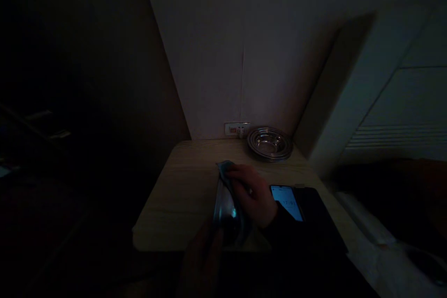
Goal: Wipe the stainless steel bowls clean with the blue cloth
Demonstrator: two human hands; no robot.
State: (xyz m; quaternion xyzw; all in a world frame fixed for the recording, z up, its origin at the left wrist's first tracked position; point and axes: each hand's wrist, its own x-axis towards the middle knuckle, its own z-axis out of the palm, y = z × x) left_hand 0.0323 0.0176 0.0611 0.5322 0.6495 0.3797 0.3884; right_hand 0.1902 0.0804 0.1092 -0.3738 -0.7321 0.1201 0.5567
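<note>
A shiny metal bowl is tipped on its side near the front of the small table, with its rim toward the left. My left hand, dim in the shadow at the bottom, grips its near edge. In my right hand is a bluish cloth, pressed against the far end of the bowl, with fingers closed on it. The cloth drapes down along the bowl's right side, where darkness hides much of it.
Several metal bowls or dishes are nested at the table's back right. Beside my right wrist lies a lit phone in an open dark case. A wall socket sits just above the wooden tabletop. The room is very dark.
</note>
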